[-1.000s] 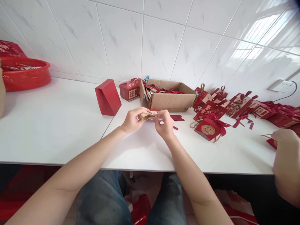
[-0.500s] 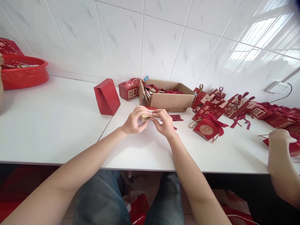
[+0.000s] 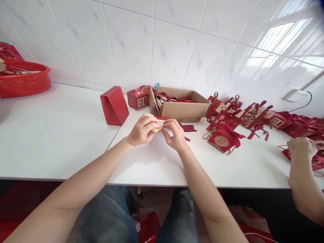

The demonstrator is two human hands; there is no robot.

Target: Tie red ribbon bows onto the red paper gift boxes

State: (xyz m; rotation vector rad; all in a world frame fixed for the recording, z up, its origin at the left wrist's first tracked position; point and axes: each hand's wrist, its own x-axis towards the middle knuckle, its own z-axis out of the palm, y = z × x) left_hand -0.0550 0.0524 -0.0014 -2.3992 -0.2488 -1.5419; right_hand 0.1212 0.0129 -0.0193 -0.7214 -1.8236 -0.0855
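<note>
Both hands meet over the white table (image 3: 76, 141), in front of the cardboard box. My left hand (image 3: 142, 131) has its fingers closed round the left side of a small folded paper piece (image 3: 157, 129), tan at its lower edge and pale with a pattern above. The right side of the same piece is pinched by my right hand (image 3: 174, 134). Fingers hide much of it. Just behind the hands lies something flat and red, partly covered. Dark red ribbon strips (image 3: 188, 128) lie to the right of my right hand.
Behind stands an open cardboard box (image 3: 184, 109) of ribboned pieces. A plain red box (image 3: 115, 106) and a small printed box (image 3: 138, 98) are left of it. Red gift boxes (image 3: 222, 139) spread rightward, near another person's hand (image 3: 302, 148). A red basin (image 3: 25, 81) sits far left.
The paper piece, earlier curled open in a loop at its left end, now looks flatter between my fingers. At the right, the other person's hand has shifted slightly.
</note>
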